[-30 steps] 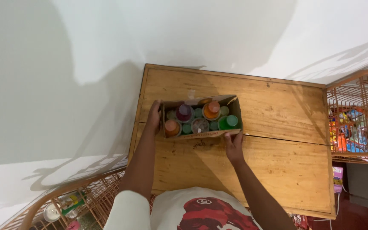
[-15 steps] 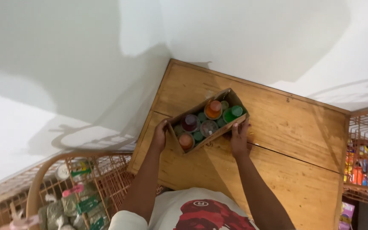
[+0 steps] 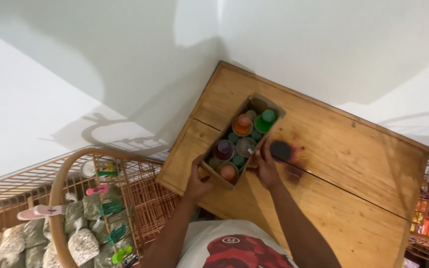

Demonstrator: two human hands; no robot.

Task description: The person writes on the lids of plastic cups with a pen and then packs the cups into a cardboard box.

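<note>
Near the worktop's (image 3: pixel 353 164) left edge, a narrow cardboard box (image 3: pixel 241 139) sits at a slant, packed with upright bottles (image 3: pixel 244 124) capped orange, green, purple. Left hand (image 3: pixel 197 183) clasps the box's near corner, grip closed on cardboard. Right hand (image 3: pixel 265 168) presses the right wall, fingers curled against it. A wire basket (image 3: pixel 140 198) with bagged goods stands beside the worktop's left edge.
</note>
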